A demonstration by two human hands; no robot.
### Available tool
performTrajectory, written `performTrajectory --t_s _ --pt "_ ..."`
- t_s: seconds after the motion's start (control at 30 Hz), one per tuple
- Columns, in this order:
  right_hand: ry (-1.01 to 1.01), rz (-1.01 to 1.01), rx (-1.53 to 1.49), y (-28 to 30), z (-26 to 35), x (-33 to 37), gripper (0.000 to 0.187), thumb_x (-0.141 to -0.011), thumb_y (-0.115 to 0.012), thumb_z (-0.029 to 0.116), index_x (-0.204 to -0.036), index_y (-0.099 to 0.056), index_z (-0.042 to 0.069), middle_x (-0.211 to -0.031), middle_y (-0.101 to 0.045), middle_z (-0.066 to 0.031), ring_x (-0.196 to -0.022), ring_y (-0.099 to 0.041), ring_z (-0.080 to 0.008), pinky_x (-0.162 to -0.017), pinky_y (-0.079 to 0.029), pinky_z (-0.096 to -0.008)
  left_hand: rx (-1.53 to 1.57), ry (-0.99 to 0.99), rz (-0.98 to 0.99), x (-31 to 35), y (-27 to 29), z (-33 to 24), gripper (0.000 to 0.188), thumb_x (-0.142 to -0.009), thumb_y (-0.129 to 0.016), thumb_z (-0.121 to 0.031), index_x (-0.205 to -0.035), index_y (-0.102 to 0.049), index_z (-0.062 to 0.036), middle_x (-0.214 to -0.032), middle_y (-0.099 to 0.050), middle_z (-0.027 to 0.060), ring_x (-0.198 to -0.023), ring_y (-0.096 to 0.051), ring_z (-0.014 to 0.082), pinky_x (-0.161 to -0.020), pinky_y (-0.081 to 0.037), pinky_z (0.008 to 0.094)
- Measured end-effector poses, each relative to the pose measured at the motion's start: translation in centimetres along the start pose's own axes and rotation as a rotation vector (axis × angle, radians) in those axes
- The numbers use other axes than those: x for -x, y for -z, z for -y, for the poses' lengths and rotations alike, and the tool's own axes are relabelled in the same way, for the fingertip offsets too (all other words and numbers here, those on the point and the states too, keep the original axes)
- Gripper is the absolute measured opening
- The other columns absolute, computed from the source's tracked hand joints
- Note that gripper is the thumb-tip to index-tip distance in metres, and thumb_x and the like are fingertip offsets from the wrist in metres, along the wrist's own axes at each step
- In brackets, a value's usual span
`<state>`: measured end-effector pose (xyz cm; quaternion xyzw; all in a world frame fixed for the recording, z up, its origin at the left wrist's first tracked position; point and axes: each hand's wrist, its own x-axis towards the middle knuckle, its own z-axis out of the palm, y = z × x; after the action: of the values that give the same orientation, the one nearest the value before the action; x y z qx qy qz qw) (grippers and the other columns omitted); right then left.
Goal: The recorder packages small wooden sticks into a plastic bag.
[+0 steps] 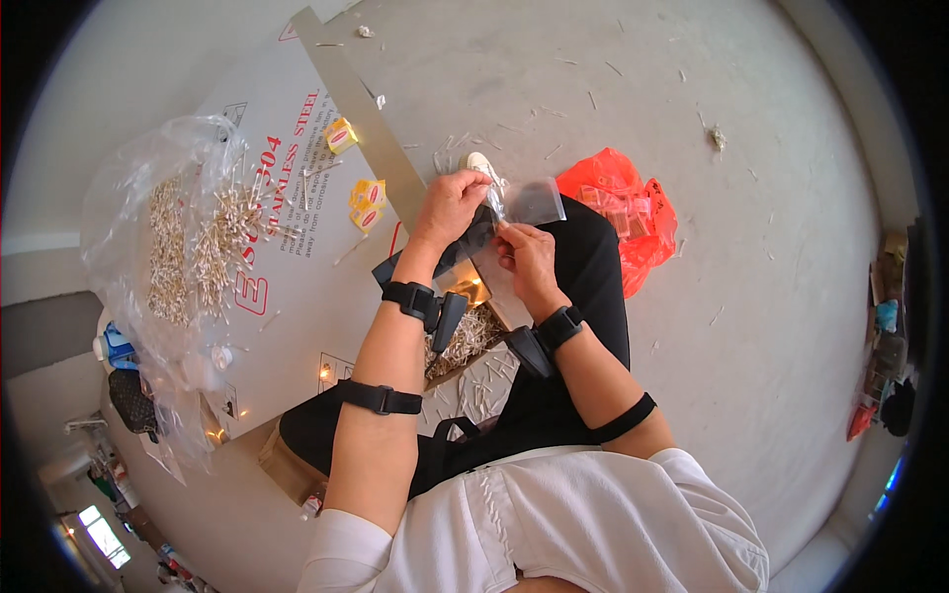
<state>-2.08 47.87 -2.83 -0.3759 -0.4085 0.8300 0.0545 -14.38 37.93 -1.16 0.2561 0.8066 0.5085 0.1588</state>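
Note:
Over my lap, my left hand [455, 206] is closed in a pinch at one edge of a small clear plastic bag [537, 202]. My right hand [529, 257] grips the same bag lower down, its fingers curled. The film is see-through, so its exact outline between my hands is hard to make out. Below my wrists sits an open box of loose cotton swabs [467, 341], partly hidden by my left forearm. To the right of my knee lies a red plastic bag [603, 178] with small clear packs [623, 212] in it.
A steel-coloured panel with red print [287, 257] serves as a tabletop on the left. On it are a large clear bag of cotton swabs [168, 257] and small yellow-and-white boxes [367, 203]. Loose swabs [479, 385] and a crumpled scrap [717, 138] lie on the floor.

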Motion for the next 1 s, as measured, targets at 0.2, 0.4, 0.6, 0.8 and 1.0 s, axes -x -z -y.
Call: performTrajectory --t_s 0.2,0.4,0.6,0.8,1.0 --pt "0.020 0.049 0.062 0.4 0.0 0.0 0.018 -0.091 -0.067 0.012 -0.084 -0.071 -0.004 -0.069 -0.063 -0.0041 -0.054 -0.049 -0.0066 -0.046 -0.036 -0.0213 -0.027 0.011 0.087 -0.5 -0.3 0.0 0.015 -0.089 -0.063 -0.008 -0.101 -0.069 0.0005 -0.082 -0.070 0.0059 -0.073 -0.062 0.0089 -0.069 -0.052 0.0262" --pt "0.005 0.079 0.033 0.5 -0.4 0.2 0.018 -0.091 -0.067 0.011 -0.083 -0.071 -0.004 -0.070 -0.064 -0.0037 -0.054 -0.048 -0.0066 -0.047 -0.036 -0.0214 -0.016 0.049 0.022 -0.6 -0.4 0.9 0.016 -0.088 -0.066 -0.010 -0.099 -0.070 0.0014 -0.078 -0.069 0.0055 -0.072 -0.061 0.0092 -0.068 -0.051 0.0264" --pt "0.113 0.079 0.196 0.6 0.0 0.2 0.023 -0.092 -0.065 0.012 -0.075 -0.069 -0.003 -0.063 -0.060 -0.0004 -0.053 -0.046 -0.0048 -0.047 -0.034 -0.0228 -0.067 0.047 0.079 -1.0 -0.6 -0.3 0.013 -0.087 -0.067 -0.011 -0.093 -0.069 0.0007 -0.070 -0.065 0.0049 -0.067 -0.057 0.0100 -0.064 -0.048 0.0279" --pt "0.134 0.151 0.216 0.9 -0.2 -0.2 0.022 -0.093 -0.065 0.012 -0.077 -0.069 -0.002 -0.063 -0.058 0.0009 -0.053 -0.046 -0.0047 -0.048 -0.034 -0.0228 -0.119 -0.015 0.070 -0.9 0.3 0.5 0.013 -0.085 -0.067 -0.011 -0.082 -0.064 0.0017 -0.066 -0.061 0.0053 -0.064 -0.052 0.0104 -0.061 -0.046 0.0294" --pt "0.136 -0.001 0.049 0.8 -0.6 -0.2 0.012 -0.091 -0.066 0.009 -0.087 -0.072 -0.001 -0.070 -0.062 0.0006 -0.057 -0.049 -0.0051 -0.050 -0.037 -0.0216 -0.195 -0.021 0.123 -0.5 1.1 0.0 0.012 -0.083 -0.066 -0.009 -0.080 -0.061 0.0012 -0.063 -0.056 0.0103 -0.061 -0.053 0.0145 -0.060 -0.044 0.0317"
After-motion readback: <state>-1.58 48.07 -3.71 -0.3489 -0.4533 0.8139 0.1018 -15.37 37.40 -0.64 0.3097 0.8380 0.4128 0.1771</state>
